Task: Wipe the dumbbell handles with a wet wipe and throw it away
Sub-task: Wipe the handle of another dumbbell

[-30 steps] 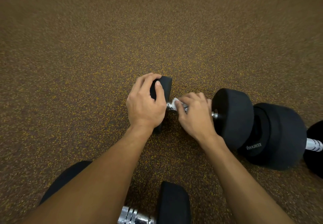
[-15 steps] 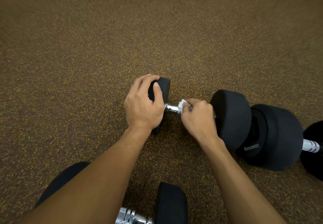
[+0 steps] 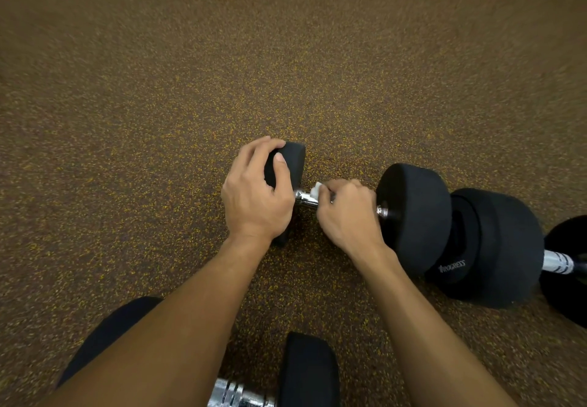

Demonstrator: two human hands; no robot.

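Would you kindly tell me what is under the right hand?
A corner of the white wet wipe shows under the right hand, against the dumbbell's chrome handle. The rest of the wipe and the handle's middle are covered by the hand.

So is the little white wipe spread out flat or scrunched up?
Scrunched up. Only a small wad of the white wet wipe pokes out of the right hand, curled round the shiny chrome dumbbell handle.

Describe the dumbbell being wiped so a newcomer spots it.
On the speckled brown floor lie black dumbbells. The middle dumbbell lies across the frame's centre, left hand gripping its left head. Unlike the right dumbbell and the near dumbbell, only it has a right hand holding a white wet wipe on its chrome handle.
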